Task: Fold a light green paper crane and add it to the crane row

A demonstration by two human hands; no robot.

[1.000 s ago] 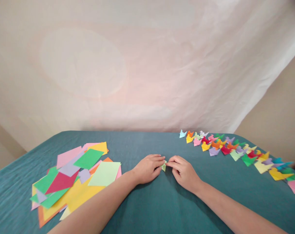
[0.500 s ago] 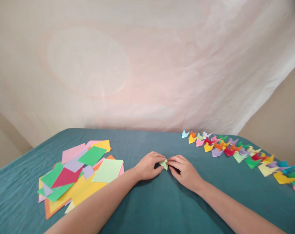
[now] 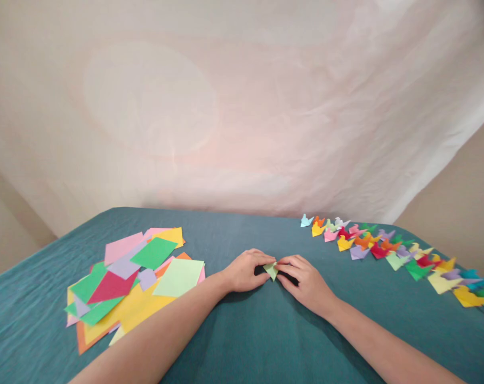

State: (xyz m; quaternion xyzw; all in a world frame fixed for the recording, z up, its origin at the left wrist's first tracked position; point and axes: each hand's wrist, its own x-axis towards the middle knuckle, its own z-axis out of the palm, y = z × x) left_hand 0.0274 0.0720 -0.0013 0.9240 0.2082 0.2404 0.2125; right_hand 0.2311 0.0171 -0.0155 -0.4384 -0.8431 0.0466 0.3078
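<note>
A small piece of pale green folded paper (image 3: 271,271) is held between my two hands at the middle of the table. My left hand (image 3: 248,271) pinches its left side with thumb and fingertips. On the other side, the fingers of my right hand (image 3: 301,276) are closed on its right edge. The paper shows a pointed, roughly triangular shape with its tip towards me. Fingertips cover its upper edges, so the finer folds cannot be made out.
Loose coloured paper sheets (image 3: 146,280) lie in an overlapping pile on the left, partly behind my left forearm. Rows of small folded paper birds (image 3: 396,260) run along the right side. A dark green cloth (image 3: 234,341) covers the table; a pale sheet (image 3: 266,106) hangs behind it.
The pale green paper now shows a plainer triangle, with a smoother outline than before. Both hands stay pinched on it with small finger shifts. The whole view has shifted slightly.
</note>
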